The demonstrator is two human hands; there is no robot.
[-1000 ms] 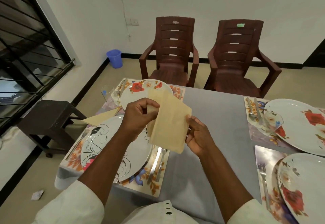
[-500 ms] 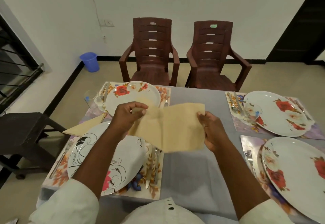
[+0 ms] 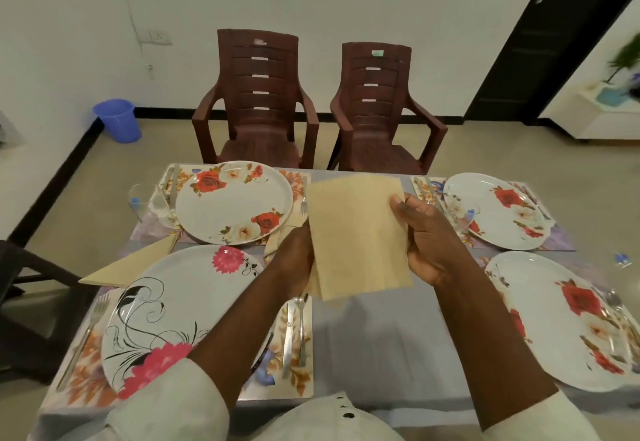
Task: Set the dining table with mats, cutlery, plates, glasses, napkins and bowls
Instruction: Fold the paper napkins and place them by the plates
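Note:
I hold a beige napkin (image 3: pixel 356 236) upright above the middle of the grey table (image 3: pixel 377 336). My left hand (image 3: pixel 294 253) grips its lower left edge, partly hidden behind it, and my right hand (image 3: pixel 426 239) grips its right edge. Four floral plates lie on mats: near left (image 3: pixel 166 309), far left (image 3: pixel 232 203), far right (image 3: pixel 498 210), near right (image 3: pixel 568 319). Another folded napkin (image 3: pixel 128 264) lies at the left between the two left plates. A knife and spoon (image 3: pixel 294 329) lie right of the near left plate, a fork (image 3: pixel 86 333) to its left.
Glasses stand by the far left plate (image 3: pixel 145 199) and the far right plate (image 3: pixel 460 213). Two brown plastic chairs (image 3: pixel 256 108) (image 3: pixel 377 111) face the far side of the table. A blue bin (image 3: pixel 119 125) sits by the wall, a dark stool (image 3: pixel 20 302) at the left.
The napkin, spread wide half a second ago, is now folded narrower and held upright. My hands have come closer together, and my view has turned to the right.

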